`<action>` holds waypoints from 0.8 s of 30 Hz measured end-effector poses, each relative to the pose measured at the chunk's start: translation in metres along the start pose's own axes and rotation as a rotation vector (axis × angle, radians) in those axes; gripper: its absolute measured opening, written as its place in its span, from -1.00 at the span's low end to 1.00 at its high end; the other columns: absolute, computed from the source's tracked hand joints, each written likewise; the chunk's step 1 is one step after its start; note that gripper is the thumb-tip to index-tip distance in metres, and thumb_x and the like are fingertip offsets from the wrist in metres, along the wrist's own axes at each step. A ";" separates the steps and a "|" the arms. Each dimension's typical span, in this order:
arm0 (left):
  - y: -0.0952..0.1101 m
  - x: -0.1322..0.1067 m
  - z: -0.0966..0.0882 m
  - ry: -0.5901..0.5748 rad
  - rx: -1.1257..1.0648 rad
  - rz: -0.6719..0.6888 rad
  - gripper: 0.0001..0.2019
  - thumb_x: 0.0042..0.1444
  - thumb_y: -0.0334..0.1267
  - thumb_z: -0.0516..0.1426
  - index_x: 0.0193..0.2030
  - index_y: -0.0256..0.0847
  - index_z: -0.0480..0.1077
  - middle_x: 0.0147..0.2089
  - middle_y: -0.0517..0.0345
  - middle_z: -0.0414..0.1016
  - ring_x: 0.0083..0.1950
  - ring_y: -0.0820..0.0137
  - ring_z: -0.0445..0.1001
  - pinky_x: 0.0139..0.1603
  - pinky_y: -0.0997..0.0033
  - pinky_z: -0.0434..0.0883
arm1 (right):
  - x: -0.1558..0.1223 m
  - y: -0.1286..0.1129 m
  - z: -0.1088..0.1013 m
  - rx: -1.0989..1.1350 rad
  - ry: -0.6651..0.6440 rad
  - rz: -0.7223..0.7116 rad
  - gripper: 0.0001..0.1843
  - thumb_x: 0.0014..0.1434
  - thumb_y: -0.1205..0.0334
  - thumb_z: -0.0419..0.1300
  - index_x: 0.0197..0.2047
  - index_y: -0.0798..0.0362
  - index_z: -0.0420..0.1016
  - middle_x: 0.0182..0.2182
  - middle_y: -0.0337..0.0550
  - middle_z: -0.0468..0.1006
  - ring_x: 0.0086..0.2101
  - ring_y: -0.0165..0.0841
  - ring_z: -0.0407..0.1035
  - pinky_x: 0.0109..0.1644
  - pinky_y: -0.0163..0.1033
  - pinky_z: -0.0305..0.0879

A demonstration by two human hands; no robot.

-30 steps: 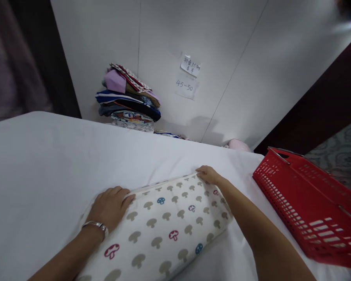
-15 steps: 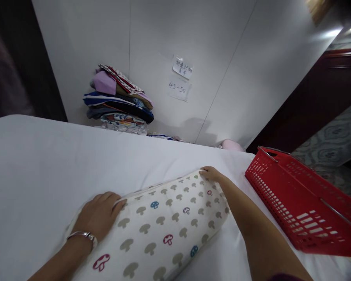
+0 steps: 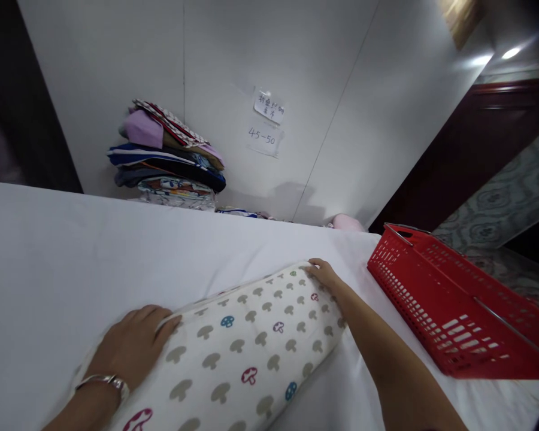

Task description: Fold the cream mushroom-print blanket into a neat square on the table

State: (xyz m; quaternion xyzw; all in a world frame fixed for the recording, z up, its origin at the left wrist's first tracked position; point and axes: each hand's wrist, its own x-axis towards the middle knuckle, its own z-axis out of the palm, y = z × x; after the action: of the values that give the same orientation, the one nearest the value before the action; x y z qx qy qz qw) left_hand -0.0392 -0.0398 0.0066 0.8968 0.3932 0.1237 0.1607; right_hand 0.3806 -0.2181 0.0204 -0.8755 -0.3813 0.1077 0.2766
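A cream cloth printed with small mushrooms (image 3: 247, 341) lies folded on the white sheet (image 3: 94, 251) in front of me. My left hand (image 3: 128, 344), with a silver bracelet on its wrist, grips the cloth's far left corner, fingers curled over the edge. At the far right corner, my right hand (image 3: 324, 275) pinches the cloth's edge.
A red plastic basket (image 3: 449, 308) sits on the sheet at the right. A stack of folded clothes (image 3: 168, 158) leans against the white wall at the back. Two paper notes (image 3: 265, 123) are stuck on the wall. A pink item (image 3: 348, 222) lies behind the sheet's far edge.
My left hand has slid left and toward me along the cloth's far edge, spreading the cloth wider. The view has shifted right. My right hand stays at its corner.
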 end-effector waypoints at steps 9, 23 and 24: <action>-0.005 0.001 0.003 -0.007 0.012 0.008 -0.67 0.11 -0.04 -0.09 -0.29 -0.10 0.44 -0.20 0.13 0.49 -0.14 0.24 0.39 -0.02 0.19 0.28 | 0.012 0.003 0.000 -0.101 0.005 0.080 -0.71 0.08 0.05 0.12 -0.40 0.09 0.51 -0.39 -0.14 0.54 -0.31 -0.28 0.42 -0.23 -0.26 0.30; -0.008 0.007 0.005 -0.073 -0.006 -0.043 -0.59 0.06 0.03 -0.14 -0.24 -0.10 0.44 -0.13 0.10 0.47 -0.06 0.21 0.35 0.04 0.19 0.23 | 0.008 0.009 -0.002 -0.291 -0.017 0.207 -0.59 0.11 -0.09 0.09 -0.22 0.07 0.51 -0.21 -0.04 0.54 -0.19 -0.21 0.41 -0.15 -0.23 0.28; -0.008 0.007 0.005 -0.071 -0.006 -0.048 -0.58 0.06 0.03 -0.15 -0.24 -0.10 0.44 -0.12 0.10 0.46 -0.06 0.21 0.35 0.04 0.20 0.23 | 0.002 0.012 -0.005 -0.296 -0.026 0.205 -0.58 0.12 -0.08 0.08 -0.20 0.08 0.51 -0.19 -0.03 0.54 -0.16 -0.20 0.41 -0.11 -0.22 0.27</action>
State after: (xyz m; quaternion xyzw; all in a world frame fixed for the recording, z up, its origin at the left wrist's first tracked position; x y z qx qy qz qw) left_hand -0.0382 -0.0304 -0.0005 0.8904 0.4084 0.0892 0.1801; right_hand 0.3910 -0.2251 0.0180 -0.9395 -0.3051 0.0894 0.1273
